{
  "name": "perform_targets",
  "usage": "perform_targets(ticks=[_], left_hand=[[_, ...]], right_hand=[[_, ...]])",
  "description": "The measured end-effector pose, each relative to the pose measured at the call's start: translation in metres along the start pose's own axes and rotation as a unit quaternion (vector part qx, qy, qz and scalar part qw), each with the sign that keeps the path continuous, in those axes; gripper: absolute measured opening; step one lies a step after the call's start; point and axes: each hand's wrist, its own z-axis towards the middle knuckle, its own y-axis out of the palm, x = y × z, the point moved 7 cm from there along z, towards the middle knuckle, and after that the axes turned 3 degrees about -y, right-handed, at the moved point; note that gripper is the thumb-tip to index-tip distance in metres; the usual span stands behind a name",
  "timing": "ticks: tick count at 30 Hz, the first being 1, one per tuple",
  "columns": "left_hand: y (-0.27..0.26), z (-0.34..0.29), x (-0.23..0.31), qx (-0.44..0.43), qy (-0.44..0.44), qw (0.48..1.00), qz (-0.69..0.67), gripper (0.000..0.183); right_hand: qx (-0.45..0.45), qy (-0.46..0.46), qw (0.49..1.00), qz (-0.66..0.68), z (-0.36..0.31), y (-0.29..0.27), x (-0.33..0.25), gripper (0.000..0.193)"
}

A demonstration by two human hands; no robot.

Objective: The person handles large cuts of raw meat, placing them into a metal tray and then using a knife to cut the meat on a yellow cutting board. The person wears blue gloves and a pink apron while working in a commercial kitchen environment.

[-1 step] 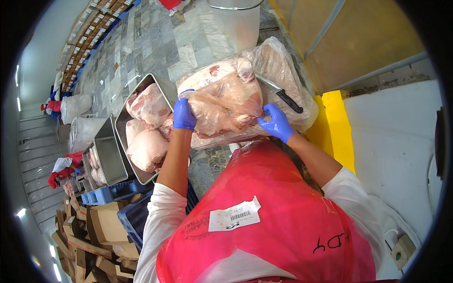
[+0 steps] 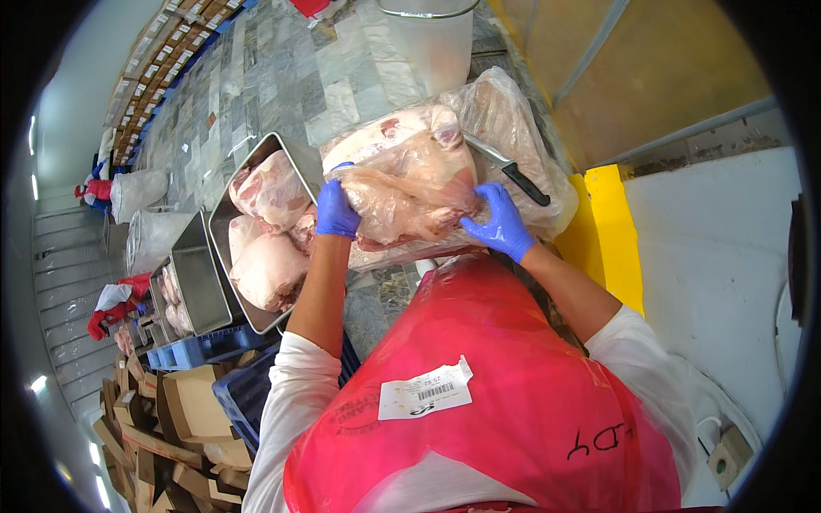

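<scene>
Bagged meat cut (image 2: 410, 184), long axis left-to-right between hands.

blue gloves (image 2: 500, 224), red apron (image 2: 505, 385)

Left hand (image 2: 336, 211) and right hand (image 2: 499, 224), blue-gloved, grip a bagged raw meat cut (image 2: 410, 184); a black-handled knife (image 2: 510, 172) lies beside, apparently on plastic.

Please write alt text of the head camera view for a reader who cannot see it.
Both blue-gloved hands, left hand and right hand, grip a bagged cut of raw meat. A knife lies behind it; a metal tray of meat sits left.
</scene>
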Motion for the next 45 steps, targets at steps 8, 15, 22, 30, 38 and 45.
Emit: perform_targets(ticks=[8,15,22,30,38,45], left_hand=[[-0.001,-0.018,-0.006,-0.067,0.248,0.953,0.162,0.032],[0.034,-0.061,-0.025,0.0,0.266,0.889,0.372,0.073],[0.054,-0.068,-0.031,-0.039,0.323,0.806,0.494,0.083],[0.065,-0.079,-0.023,-0.055,0.362,0.713,0.597,0.058],[0.075,-0.103,-0.035,-0.136,0.402,0.698,0.577,0.055],[0.068,-0.093,-0.042,-0.147,0.432,0.706,0.541,0.066]], right_hand=[[-0.023,0.024,0.997,-0.072,0.1,0.035,-0.079,0.043],[-0.111,0.069,0.964,0.231,0.102,0.078,-0.081,0.023],[-0.119,0.021,0.941,0.316,0.078,0.052,-0.097,0.014],[-0.163,0.061,0.941,0.289,0.068,0.033,-0.078,0.026],[-0.28,0.493,0.639,0.52,0.118,0.075,-0.065,0.035],[-0.101,0.356,0.921,0.121,0.122,0.123,-0.012,0.035]])
